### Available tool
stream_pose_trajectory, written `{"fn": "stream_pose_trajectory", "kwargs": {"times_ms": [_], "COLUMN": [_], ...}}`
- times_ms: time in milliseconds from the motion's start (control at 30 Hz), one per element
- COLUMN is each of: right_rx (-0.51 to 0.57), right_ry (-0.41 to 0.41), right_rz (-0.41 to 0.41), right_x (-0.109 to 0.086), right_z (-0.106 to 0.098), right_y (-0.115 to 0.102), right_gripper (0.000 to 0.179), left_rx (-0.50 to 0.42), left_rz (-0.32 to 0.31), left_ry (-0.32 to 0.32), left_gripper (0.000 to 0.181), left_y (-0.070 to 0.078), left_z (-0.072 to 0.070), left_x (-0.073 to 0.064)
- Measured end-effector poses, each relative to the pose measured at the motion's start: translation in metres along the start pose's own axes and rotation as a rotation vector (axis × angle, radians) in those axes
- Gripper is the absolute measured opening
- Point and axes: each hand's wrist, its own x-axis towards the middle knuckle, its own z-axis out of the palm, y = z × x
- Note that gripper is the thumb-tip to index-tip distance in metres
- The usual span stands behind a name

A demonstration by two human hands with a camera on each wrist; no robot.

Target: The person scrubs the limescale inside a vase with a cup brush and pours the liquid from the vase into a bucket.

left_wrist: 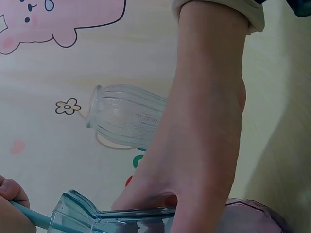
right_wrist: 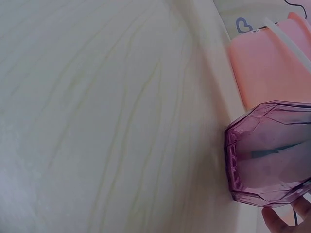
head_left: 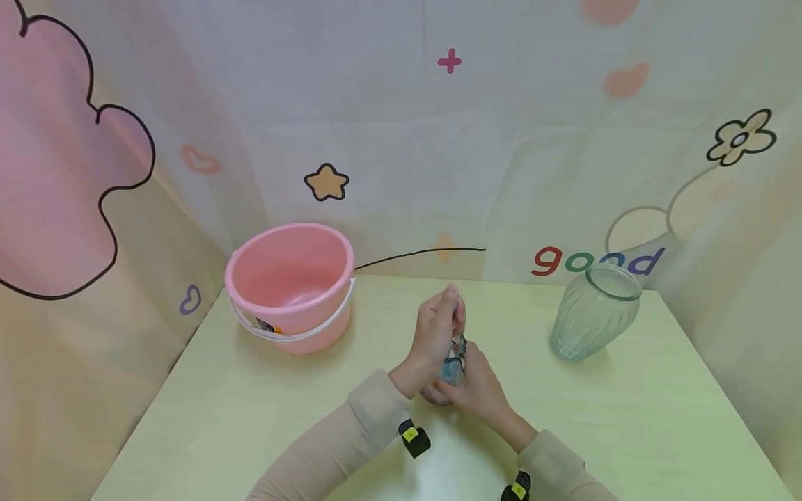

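Observation:
My right hand grips the body of a faceted glass vase, bluish at its neck and purple at its base. Above its mouth, my left hand is curled round a thin light blue rod, which runs down into the neck. Through the purple base in the right wrist view, a dark teal strip shows inside the vase. Fingertips of the right hand appear under the glass there. In the head view the hands cover much of the vase, which stands tilted close over the table.
At the back left of the pale table stands a pink bucket with a white handle. A clear ribbed glass vase stands at the back right. Printed curtains close in the table's back and sides.

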Motion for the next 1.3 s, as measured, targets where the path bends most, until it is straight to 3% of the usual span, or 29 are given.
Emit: {"fn": "stream_pose_trajectory", "kwargs": {"times_ms": [100, 333, 567, 700, 1067, 1300], "right_rx": [-0.018, -0.031, -0.047, -0.066, -0.071, -0.058], "right_ry": [0.01, 0.016, 0.015, 0.011, 0.023, -0.01], "right_rz": [-0.002, -0.011, -0.019, -0.011, -0.046, 0.029], "right_x": [-0.001, -0.004, -0.004, -0.004, -0.004, -0.003], "right_z": [0.001, 0.003, 0.002, 0.002, 0.003, 0.001], "right_y": [0.001, 0.001, -0.003, -0.003, -0.001, -0.006], "right_gripper": [0.066, 0.067, 0.065, 0.063, 0.061, 0.066], "left_rx": [0.01, 0.05, 0.1, 0.093, 0.135, 0.149], "left_rz": [-0.003, 0.013, 0.083, 0.088, 0.112, 0.13], "left_ry": [-0.005, -0.014, -0.06, -0.067, -0.039, -0.023], "left_gripper": [0.047, 0.043, 0.041, 0.041, 0.041, 0.042], "left_y": [0.003, 0.024, 0.041, 0.05, 0.056, 0.064], "left_z": [0.0, 0.005, 0.007, 0.007, 0.011, 0.014], "left_x": [-0.002, -0.01, -0.006, -0.002, 0.003, 0.008]}}
